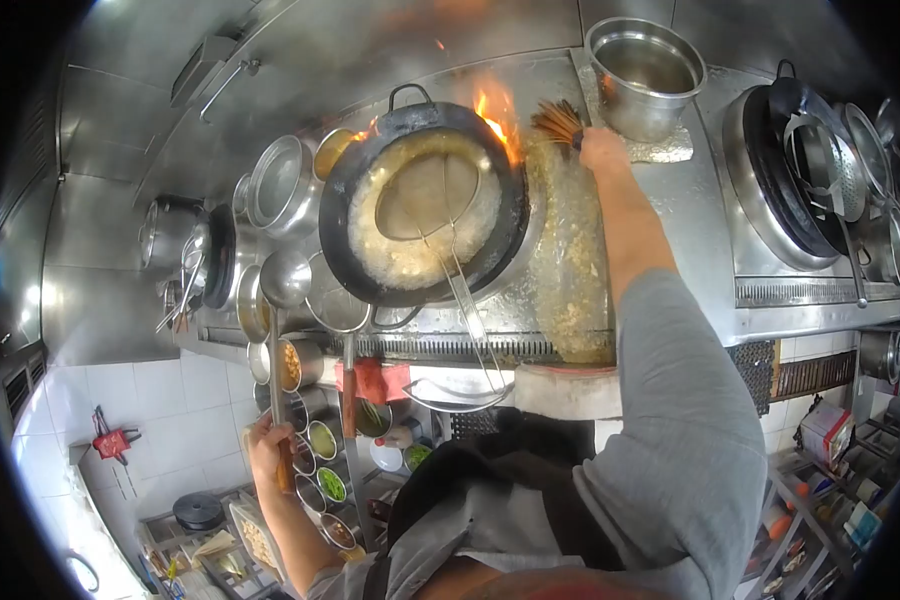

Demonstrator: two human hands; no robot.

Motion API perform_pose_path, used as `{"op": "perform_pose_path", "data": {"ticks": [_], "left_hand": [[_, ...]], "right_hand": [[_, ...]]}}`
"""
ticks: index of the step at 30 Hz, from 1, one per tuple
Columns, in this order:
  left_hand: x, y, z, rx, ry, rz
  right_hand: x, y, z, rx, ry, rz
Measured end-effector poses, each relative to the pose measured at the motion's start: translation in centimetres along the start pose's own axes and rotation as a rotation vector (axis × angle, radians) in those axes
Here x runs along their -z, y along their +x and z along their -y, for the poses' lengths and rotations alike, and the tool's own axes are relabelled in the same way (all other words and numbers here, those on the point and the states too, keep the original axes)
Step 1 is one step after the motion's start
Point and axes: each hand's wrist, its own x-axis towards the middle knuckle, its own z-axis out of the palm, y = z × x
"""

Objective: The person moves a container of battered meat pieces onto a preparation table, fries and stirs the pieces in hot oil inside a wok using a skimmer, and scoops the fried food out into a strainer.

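Note:
My right hand (604,150) is closed around a bamboo brush (558,122), whose bristles point left over the wet steel stove top. My left hand (269,446) grips the wooden handle of a ladle (287,278); the ladle's bowl is up beside the wok's left side. Between the hands, a black wok (338,230) holds bubbling, foamy liquid, with a round wire strainer (442,196) lying in it. Orange flames (497,112) rise at the wok's upper right edge.
A steel pot (660,125) stands beyond my right hand. Another strainer (338,310) and a metal bowl (278,180) are left of the wok. Ingredient containers (322,438) line the near left. More woks and strainers (842,165) sit on the far right. A red cloth (373,381) lies at the front edge.

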Motion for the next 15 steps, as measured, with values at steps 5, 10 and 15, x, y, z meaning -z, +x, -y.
{"op": "perform_pose_path", "data": {"ticks": [5, 10, 15], "left_hand": [[1.4, -1.1, 0.5, 0.068, 0.086, -0.013], [2.6, -1.6, 2.0, 0.002, 0.04, 0.042], [2.5, -1.5, 2.0, -0.023, 0.004, 0.052]], "right_hand": [[2.1, -11.6, -3.6, 0.289, -0.089, 0.166], [10.1, -20.8, -4.6, 0.474, -0.211, 0.416], [9.4, -11.9, -3.4, 0.182, 0.13, 0.124]]}}
